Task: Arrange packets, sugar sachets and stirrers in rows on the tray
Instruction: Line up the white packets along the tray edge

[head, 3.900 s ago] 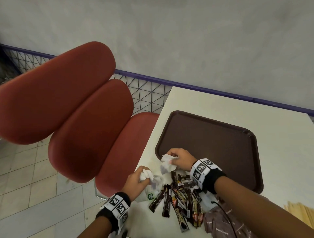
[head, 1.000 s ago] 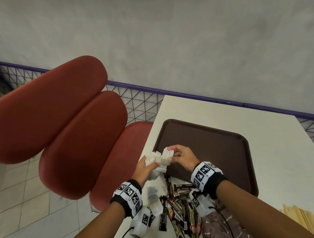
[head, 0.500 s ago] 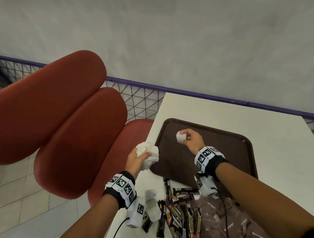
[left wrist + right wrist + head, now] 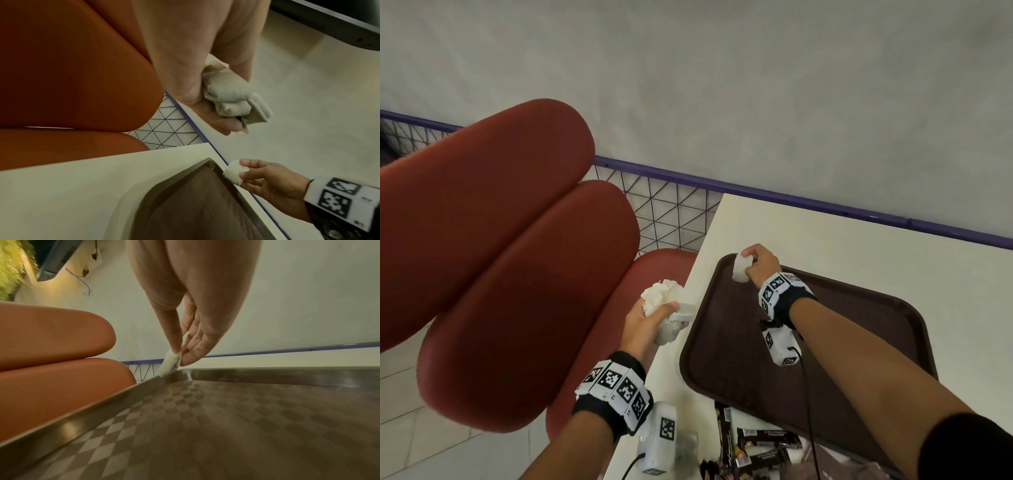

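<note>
A dark brown tray (image 4: 859, 342) lies on the white table (image 4: 859, 246). My right hand (image 4: 756, 265) pinches one white sugar sachet (image 4: 740, 269) between thumb and fingers at the tray's far left corner (image 4: 176, 371); the sachet (image 4: 169, 363) hangs just above the rim there. My left hand (image 4: 650, 322) grips a bunch of white sachets (image 4: 667, 301) over the table's left edge, beside the tray; the bunch (image 4: 230, 97) fills its palm. Brown packets (image 4: 756, 448) lie in a heap near the table's front edge.
A red padded chair (image 4: 500, 257) stands close against the table's left side. A purple rail with wire mesh (image 4: 671, 212) runs along the grey wall behind. The tray's checkered floor (image 4: 246, 426) is bare.
My right hand took one sachet from the bunch and carried it forward to the tray's far left corner. My left hand rose from the pile and stays beside the tray with the bunch.
</note>
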A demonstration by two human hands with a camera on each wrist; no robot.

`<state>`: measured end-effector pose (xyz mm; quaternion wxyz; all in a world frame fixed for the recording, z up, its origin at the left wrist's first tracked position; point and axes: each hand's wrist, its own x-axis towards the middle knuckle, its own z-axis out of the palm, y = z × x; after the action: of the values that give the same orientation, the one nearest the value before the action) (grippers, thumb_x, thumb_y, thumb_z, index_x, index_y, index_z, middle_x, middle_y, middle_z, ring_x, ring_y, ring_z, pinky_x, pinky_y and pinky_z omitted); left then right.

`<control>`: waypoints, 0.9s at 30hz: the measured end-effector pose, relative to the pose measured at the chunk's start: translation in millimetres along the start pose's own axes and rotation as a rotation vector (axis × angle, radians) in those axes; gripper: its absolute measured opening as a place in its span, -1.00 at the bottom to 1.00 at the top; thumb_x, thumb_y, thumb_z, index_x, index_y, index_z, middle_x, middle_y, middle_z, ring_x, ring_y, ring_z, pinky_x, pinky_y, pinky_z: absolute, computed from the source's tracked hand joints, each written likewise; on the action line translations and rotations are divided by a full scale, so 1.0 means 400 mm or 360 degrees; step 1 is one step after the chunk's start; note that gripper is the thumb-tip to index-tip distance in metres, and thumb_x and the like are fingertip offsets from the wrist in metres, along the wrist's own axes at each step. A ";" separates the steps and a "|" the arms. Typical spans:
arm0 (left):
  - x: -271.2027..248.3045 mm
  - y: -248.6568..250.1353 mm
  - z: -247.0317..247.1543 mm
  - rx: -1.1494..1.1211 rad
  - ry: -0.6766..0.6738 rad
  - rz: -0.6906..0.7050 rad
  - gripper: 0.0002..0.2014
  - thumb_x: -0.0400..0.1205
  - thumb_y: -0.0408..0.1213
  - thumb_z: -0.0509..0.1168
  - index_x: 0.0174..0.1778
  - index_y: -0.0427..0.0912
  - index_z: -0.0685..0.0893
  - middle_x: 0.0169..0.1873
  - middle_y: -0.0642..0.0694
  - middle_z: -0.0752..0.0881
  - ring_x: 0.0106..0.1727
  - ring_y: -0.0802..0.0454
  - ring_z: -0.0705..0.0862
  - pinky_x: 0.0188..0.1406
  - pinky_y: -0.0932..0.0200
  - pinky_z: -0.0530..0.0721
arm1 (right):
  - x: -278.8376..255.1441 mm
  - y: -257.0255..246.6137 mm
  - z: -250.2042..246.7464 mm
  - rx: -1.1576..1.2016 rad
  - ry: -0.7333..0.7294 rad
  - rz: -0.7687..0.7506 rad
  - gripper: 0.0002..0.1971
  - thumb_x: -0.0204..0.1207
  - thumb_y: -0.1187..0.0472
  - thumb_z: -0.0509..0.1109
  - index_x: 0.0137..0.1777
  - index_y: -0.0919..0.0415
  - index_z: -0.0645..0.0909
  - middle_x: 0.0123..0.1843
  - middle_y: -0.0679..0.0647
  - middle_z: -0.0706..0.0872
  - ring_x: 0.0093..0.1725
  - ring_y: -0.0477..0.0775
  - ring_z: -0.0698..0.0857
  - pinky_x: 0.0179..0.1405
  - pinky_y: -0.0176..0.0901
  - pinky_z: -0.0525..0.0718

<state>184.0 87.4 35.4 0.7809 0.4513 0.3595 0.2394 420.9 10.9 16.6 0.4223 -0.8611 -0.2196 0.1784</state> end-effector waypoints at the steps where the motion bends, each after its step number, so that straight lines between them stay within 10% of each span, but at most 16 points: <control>1: 0.001 -0.001 -0.004 -0.0005 -0.0007 -0.0002 -0.74 0.53 -0.51 0.34 0.13 -0.27 0.64 0.04 -0.31 0.74 -0.06 -0.21 0.73 -0.38 0.18 0.73 | 0.013 0.003 0.011 0.0000 0.0000 0.0005 -0.61 0.34 0.61 0.19 0.11 0.30 0.58 0.16 0.27 0.66 0.00 0.23 0.60 -0.15 -0.22 0.46; 5: 0.008 -0.007 -0.024 -0.0001 -0.0017 0.0002 -0.66 0.52 -0.47 0.37 0.23 -0.25 0.62 0.09 -0.26 0.76 0.00 -0.19 0.76 -0.13 0.00 0.77 | 0.052 0.014 0.050 0.0009 0.0003 -0.0015 -0.64 0.35 0.62 0.17 0.09 0.35 0.58 0.03 0.29 0.66 -0.12 0.10 0.54 -0.25 -0.27 0.44; 9: 0.010 -0.001 -0.036 0.0015 -0.0010 0.0013 -0.65 0.52 -0.45 0.37 0.24 -0.23 0.61 0.08 -0.28 0.75 -0.09 -0.15 0.75 -0.37 0.13 0.73 | 0.079 0.030 0.074 -0.0007 -0.0010 -0.0022 -0.62 0.32 0.65 0.14 0.06 0.36 0.57 -0.07 0.19 0.59 -0.12 0.11 0.54 -0.42 -0.29 0.40; 14: 0.008 0.002 -0.045 0.0025 -0.0008 0.0015 -0.65 0.55 -0.44 0.34 0.26 -0.29 0.58 -0.05 -0.26 0.71 -0.32 0.00 0.71 -0.56 0.27 0.58 | 0.098 0.051 0.091 -0.0057 -0.0034 0.0005 -0.59 0.32 0.65 0.14 0.11 0.35 0.57 0.15 0.30 0.63 0.07 0.26 0.60 -0.19 -0.27 0.40; 27: 0.022 -0.001 -0.036 0.0128 0.0034 0.0023 -0.65 0.51 -0.46 0.37 0.23 -0.26 0.62 0.07 -0.34 0.73 -0.11 -0.19 0.71 -0.51 0.18 0.61 | 0.067 0.026 0.061 -0.0339 -0.0038 -0.0145 -0.54 0.41 0.57 0.22 0.29 0.26 0.55 0.41 0.26 0.37 0.43 0.26 0.29 0.35 -0.16 0.35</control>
<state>178.4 101.1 27.3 0.7565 0.4822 0.3740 0.2352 433.7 35.1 -9.1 0.3334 -0.8881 -0.2812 0.1449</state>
